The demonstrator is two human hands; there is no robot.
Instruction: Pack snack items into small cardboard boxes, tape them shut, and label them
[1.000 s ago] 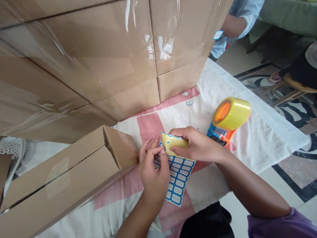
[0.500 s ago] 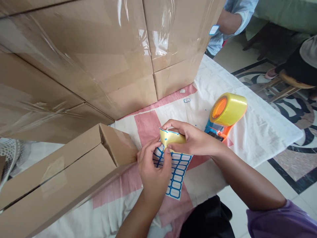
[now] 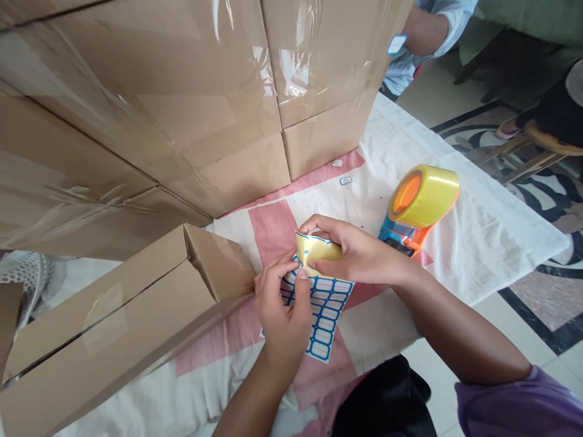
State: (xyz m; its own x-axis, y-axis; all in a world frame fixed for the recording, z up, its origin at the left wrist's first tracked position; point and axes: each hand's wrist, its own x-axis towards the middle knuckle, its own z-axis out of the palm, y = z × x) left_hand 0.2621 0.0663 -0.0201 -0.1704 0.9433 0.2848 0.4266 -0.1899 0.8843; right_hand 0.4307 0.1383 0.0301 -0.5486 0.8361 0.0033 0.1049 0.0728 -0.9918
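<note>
A sheet of blue-bordered sticker labels hangs between my two hands over the table cloth. Its upper part, with yellowish backing bare of labels, is bent up. My right hand grips that upper part, thumb in front and fingers behind. On the sheet's left side, my left hand pinches with thumb and forefinger close to the bend; whether a single label is between those fingertips is too small to tell. Just left of my left hand lies a long cardboard box, closed with clear tape.
Stacked, taped cardboard boxes form a wall at the back. A tape dispenser with yellow tape lies right of my hands. Small labels stick to the cloth. Another person's arm shows behind the stack; a white basket is at left.
The view has shifted slightly. Both hands keep their hold on the label sheet, and my left thumb and forefinger have moved a little at its bend.
</note>
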